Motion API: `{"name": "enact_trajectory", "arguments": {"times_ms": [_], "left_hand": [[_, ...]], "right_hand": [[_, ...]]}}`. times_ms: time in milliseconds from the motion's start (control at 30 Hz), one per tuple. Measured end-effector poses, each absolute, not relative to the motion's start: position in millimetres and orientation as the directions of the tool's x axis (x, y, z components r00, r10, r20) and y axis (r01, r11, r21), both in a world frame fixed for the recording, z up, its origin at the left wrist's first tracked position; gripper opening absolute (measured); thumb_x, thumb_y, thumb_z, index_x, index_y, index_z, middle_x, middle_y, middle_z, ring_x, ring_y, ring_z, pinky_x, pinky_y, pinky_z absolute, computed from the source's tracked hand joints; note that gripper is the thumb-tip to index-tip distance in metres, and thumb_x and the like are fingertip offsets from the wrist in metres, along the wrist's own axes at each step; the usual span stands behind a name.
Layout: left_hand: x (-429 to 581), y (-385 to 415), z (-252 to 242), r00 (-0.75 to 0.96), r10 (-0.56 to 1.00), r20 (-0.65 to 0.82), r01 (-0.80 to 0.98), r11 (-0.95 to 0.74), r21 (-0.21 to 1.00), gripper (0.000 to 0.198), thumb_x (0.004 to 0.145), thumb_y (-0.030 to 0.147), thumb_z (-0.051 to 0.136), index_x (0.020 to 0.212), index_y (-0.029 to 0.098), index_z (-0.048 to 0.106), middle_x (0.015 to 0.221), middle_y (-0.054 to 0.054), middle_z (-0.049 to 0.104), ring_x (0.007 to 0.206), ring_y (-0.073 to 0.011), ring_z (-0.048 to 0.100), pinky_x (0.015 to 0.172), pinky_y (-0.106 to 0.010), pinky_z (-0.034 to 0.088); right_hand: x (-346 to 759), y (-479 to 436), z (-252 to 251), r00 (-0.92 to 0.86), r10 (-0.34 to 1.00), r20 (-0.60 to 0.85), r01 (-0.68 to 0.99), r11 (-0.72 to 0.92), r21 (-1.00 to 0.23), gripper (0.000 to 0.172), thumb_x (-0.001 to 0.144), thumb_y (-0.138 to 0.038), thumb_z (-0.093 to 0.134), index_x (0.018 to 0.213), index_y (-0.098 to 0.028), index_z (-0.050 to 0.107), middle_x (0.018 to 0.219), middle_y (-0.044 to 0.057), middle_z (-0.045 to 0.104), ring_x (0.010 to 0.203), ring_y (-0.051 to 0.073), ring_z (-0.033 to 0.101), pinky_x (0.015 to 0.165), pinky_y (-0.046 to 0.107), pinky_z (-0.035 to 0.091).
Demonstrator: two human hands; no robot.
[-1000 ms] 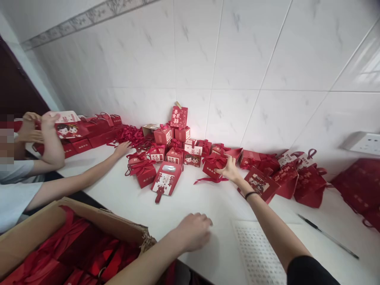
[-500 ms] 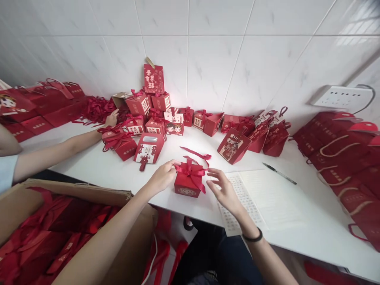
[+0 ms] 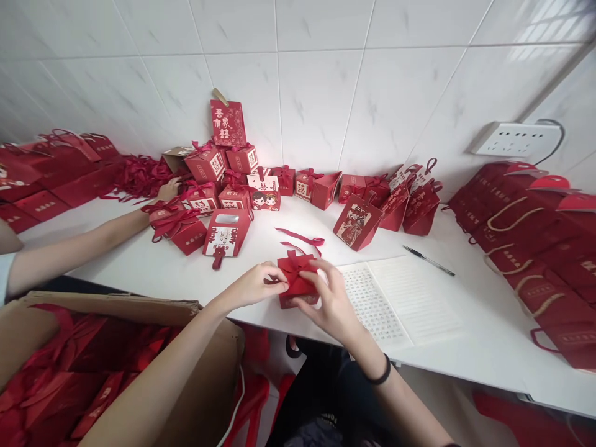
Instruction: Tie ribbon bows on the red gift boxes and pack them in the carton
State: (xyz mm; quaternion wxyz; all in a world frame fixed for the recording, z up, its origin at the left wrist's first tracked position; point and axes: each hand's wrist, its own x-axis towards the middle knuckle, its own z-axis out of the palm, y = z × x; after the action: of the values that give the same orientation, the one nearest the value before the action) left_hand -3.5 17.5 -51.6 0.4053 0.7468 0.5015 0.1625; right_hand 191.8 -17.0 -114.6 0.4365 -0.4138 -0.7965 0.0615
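A small red gift box (image 3: 289, 300) stands near the table's front edge, with a red ribbon (image 3: 293, 266) tied in a bow on its top. At its left, my left hand (image 3: 261, 282) pinches the ribbon between thumb and fingers. My right hand (image 3: 331, 298) reaches over the box's right side, its fingers curved and apart, the fingertips touching the ribbon and the thumb near the box's front. Whether those fingers hold any ribbon cannot be made out. Behind the box lies a loose strip of red ribbon (image 3: 302, 238).
Stacked red boxes (image 3: 205, 164) stand by the wall. A co-worker's hand (image 3: 168, 189) is beside them. An open notebook (image 3: 395, 298) and a pen (image 3: 428, 260) lie right. Red bags (image 3: 526, 248) line the far right; a filled carton (image 3: 205, 372) stands front left.
My right hand has moved left from beside the box onto its bow. My left hand has shifted to the bow's near left side. The camera view has turned slightly right.
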Motion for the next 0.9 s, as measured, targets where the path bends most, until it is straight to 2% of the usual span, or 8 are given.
{"name": "enact_trajectory", "arguments": {"times_ms": [133, 200, 300, 467, 567, 733, 833, 900], "left_hand": [[-4, 19, -52, 0.414, 0.899, -0.141, 0.613, -0.161, 0.774, 0.022, 0.079, 0.030, 0.045, 0.070, 0.018, 0.061, 0.088, -0.004, 0.062, 0.086, -0.0194, 0.060, 0.082, -0.032, 0.046], [0, 21, -57, 0.286, 0.957, -0.056, 0.621, -0.140, 0.772, 0.019, 0.079, 0.028, 0.044, 0.085, 0.018, 0.058, 0.100, -0.006, 0.060, 0.093, -0.0195, 0.059, 0.084, -0.032, 0.048], [12, 25, -67, 0.204, 0.977, 0.060, 0.626, -0.178, 0.759, 0.032, 0.082, 0.035, 0.048, 0.110, 0.019, 0.050, 0.117, -0.008, 0.053, 0.102, -0.0197, 0.057, 0.085, -0.033, 0.049], [24, 30, -77, 0.252, 0.962, 0.110, 0.661, -0.254, 0.706, 0.020, 0.084, 0.038, 0.049, 0.085, 0.019, 0.053, 0.103, -0.006, 0.055, 0.095, -0.0196, 0.058, 0.083, -0.035, 0.050], [21, 30, -74, 0.283, 0.938, 0.203, 0.659, -0.343, 0.669, 0.011, 0.081, 0.029, 0.053, 0.078, 0.019, 0.048, 0.105, -0.006, 0.058, 0.104, -0.0207, 0.055, 0.092, -0.037, 0.046], [13, 29, -68, 0.365, 0.926, 0.102, 0.592, -0.315, 0.742, 0.029, 0.082, 0.032, 0.053, 0.109, 0.020, 0.052, 0.094, -0.002, 0.063, 0.093, -0.0176, 0.059, 0.089, -0.034, 0.046], [12, 31, -69, 0.396, 0.918, 0.031, 0.567, -0.271, 0.778, 0.022, 0.084, 0.038, 0.050, 0.090, 0.019, 0.060, 0.091, -0.003, 0.062, 0.089, -0.0177, 0.060, 0.085, -0.032, 0.048], [11, 33, -71, 0.356, 0.934, 0.008, 0.546, -0.215, 0.810, 0.024, 0.084, 0.040, 0.048, 0.081, 0.019, 0.057, 0.092, -0.004, 0.062, 0.087, -0.0182, 0.060, 0.081, -0.032, 0.049]], "right_hand": [[176, -20, -114, -0.503, 0.601, 0.621, 0.584, 0.766, -0.269, 0.034, 0.091, -0.024, 0.055, 0.125, -0.017, 0.049, 0.110, 0.013, 0.061, 0.104, 0.028, 0.057, 0.099, 0.056, 0.036], [171, -20, -120, -0.470, 0.580, 0.666, 0.590, 0.767, -0.252, 0.023, 0.094, -0.017, 0.048, 0.116, -0.019, 0.054, 0.103, 0.009, 0.065, 0.099, 0.024, 0.060, 0.098, 0.051, 0.038], [171, -20, -129, -0.428, 0.520, 0.739, 0.555, 0.797, -0.238, 0.022, 0.094, -0.010, 0.046, 0.109, -0.021, 0.058, 0.100, 0.006, 0.068, 0.102, 0.022, 0.060, 0.097, 0.047, 0.039], [178, -22, -130, -0.421, 0.459, 0.782, 0.469, 0.848, -0.246, 0.028, 0.092, -0.006, 0.045, 0.116, -0.017, 0.052, 0.098, 0.007, 0.068, 0.098, 0.021, 0.062, 0.095, 0.046, 0.042], [178, -22, -130, -0.381, 0.449, 0.808, 0.422, 0.862, -0.281, 0.033, 0.091, -0.004, 0.041, 0.119, -0.019, 0.050, 0.093, 0.006, 0.068, 0.092, 0.019, 0.063, 0.088, 0.042, 0.047], [178, -26, -122, -0.371, 0.491, 0.788, 0.359, 0.859, -0.366, 0.030, 0.087, -0.005, 0.046, 0.113, -0.018, 0.053, 0.090, 0.007, 0.066, 0.089, 0.021, 0.062, 0.085, 0.042, 0.050], [188, -26, -112, -0.306, 0.554, 0.775, 0.334, 0.824, -0.457, 0.024, 0.087, -0.009, 0.047, 0.107, -0.020, 0.055, 0.091, 0.007, 0.065, 0.091, 0.022, 0.061, 0.082, 0.041, 0.050], [199, -20, -105, -0.108, 0.671, 0.734, 0.399, 0.705, -0.586, 0.015, 0.090, -0.014, 0.047, 0.100, -0.020, 0.056, 0.089, 0.007, 0.063, 0.087, 0.021, 0.060, 0.076, 0.037, 0.050]]}}
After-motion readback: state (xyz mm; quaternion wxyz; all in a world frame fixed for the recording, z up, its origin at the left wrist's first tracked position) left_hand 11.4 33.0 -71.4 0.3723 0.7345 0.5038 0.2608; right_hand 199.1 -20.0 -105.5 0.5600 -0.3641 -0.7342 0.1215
